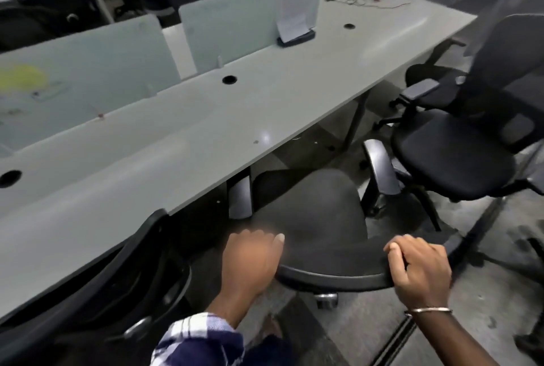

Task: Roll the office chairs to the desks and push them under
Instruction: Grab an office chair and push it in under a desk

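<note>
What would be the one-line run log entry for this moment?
left hand: grips backrest | right hand: grips backrest | office chair: partly under desk | second chair: not tucked

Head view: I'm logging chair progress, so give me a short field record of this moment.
chair in hand: black office chair, seat partly under the desk edge
left hand: gripping the backrest top rim
right hand: gripping the same rim, bangle on wrist
desk: long grey top with frosted dividers
second chair: at right, not under the desk
third chair: at left, backrest against the desk edge
</note>
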`<action>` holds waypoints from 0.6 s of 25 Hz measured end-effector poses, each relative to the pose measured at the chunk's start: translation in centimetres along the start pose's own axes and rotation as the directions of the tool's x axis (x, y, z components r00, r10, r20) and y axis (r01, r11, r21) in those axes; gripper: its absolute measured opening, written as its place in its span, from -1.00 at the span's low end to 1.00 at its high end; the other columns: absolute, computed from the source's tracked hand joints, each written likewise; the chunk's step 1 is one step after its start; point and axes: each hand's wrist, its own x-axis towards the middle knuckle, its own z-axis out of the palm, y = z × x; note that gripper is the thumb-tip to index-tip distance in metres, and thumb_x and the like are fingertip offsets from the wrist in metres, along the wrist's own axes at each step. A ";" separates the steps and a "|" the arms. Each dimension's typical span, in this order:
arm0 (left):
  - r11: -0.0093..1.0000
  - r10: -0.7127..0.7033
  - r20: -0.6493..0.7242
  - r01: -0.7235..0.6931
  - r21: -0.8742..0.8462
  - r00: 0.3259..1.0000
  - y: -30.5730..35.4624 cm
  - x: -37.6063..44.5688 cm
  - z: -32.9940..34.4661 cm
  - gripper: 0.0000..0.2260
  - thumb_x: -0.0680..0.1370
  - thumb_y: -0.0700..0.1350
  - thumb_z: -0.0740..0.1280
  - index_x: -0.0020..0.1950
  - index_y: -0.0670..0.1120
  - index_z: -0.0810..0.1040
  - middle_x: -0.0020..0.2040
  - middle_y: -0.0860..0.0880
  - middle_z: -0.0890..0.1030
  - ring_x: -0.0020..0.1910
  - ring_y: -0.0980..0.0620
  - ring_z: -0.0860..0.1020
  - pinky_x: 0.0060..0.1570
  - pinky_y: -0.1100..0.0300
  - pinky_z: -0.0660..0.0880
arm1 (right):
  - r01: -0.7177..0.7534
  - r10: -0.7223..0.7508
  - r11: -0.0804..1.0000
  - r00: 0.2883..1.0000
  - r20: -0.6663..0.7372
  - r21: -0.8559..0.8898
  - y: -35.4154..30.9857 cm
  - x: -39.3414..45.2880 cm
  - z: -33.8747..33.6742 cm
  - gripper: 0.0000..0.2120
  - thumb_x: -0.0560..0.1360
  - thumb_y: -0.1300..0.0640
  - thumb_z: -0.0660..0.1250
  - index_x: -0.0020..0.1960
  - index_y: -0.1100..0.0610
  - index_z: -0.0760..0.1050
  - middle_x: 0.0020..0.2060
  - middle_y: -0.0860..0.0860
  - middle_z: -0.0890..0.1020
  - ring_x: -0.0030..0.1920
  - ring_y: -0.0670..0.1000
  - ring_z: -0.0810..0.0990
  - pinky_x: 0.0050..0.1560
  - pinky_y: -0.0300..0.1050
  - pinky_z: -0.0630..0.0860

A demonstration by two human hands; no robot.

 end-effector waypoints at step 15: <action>0.982 -0.189 -0.142 0.183 -0.054 0.972 -7.9 4.8 -0.3 -0.57 0.68 0.05 0.14 -0.36 0.01 0.15 -0.47 0.05 0.22 -0.45 0.07 0.27 -0.31 0.05 0.32 | 0.233 -0.237 0.971 0.970 0.061 0.058 -6.3 9.9 6.1 -0.75 0.55 0.06 0.17 -0.27 0.01 0.48 -0.33 -0.07 0.44 -0.30 0.09 0.49 -0.17 0.06 0.34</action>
